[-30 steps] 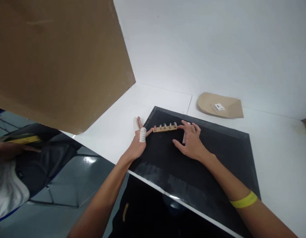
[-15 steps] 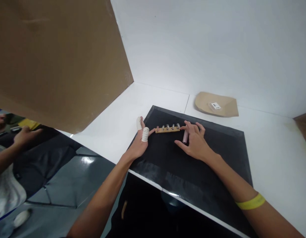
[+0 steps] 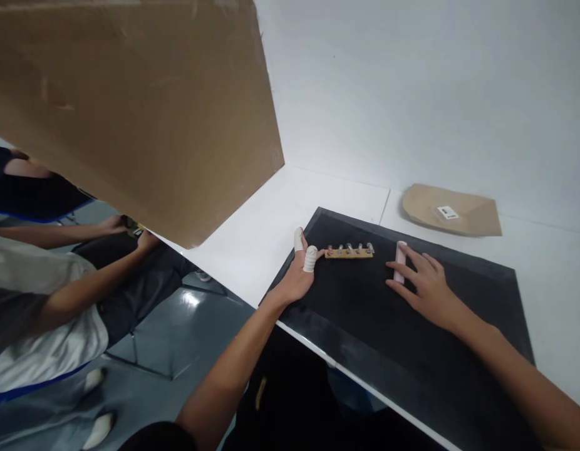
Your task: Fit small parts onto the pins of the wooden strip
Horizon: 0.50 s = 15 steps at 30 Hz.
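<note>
- The left arm rises from the lower edge, forearm slanting up and rightward, with the left hand [image 3: 297,275] by the left edge of the black mat [image 3: 365,313].
- Its fingers stand apart, two in white wraps [image 3: 310,258], and one bare fingertip reaches the left end of a narrow light-brown strip [image 3: 349,254]; firm contact is hard to confirm.
- The strip lies on the mat between the hands, small shiny pieces in a row along it.
- The right arm comes in from the lower right, forearm angled up and leftward.
- The right hand [image 3: 424,285] has its fingers spread across a pale pink bar [image 3: 399,263]; whether they clamp it I cannot tell.
- The bar is on the mat's side right of the strip, well apart from it.
- Beyond the mat, a brown paper piece [image 3: 473,216] rests on the white surface [image 3: 252,250].
</note>
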{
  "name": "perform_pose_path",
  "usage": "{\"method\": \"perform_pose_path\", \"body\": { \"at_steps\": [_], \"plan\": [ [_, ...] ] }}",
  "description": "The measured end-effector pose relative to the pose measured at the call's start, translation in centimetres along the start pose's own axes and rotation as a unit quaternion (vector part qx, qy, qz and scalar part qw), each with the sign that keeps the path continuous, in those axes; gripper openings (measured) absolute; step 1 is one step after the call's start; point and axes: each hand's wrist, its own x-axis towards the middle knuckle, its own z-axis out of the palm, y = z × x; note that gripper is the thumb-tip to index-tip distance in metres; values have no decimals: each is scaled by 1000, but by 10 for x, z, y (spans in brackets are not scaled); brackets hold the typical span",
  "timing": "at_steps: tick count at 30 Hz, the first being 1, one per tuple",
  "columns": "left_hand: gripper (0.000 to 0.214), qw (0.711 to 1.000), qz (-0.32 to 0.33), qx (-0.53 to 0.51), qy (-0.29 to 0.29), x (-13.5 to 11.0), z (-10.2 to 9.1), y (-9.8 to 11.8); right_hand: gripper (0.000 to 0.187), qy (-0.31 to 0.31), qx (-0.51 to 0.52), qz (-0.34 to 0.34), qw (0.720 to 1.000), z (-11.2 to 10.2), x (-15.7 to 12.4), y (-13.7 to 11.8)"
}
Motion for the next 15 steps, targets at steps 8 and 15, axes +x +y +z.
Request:
{"method": "perform_pose_path", "body": {
  "at_steps": [8, 15],
  "plan": [
    [102, 1000, -6, -11, -18, 0, 1, 7, 78, -46, 31, 83, 995, -1, 12, 23],
    [99, 999, -18, -13, -30, -3, 0, 10, 132, -161, 38, 123, 979, -4, 50, 41]
  ]
}}
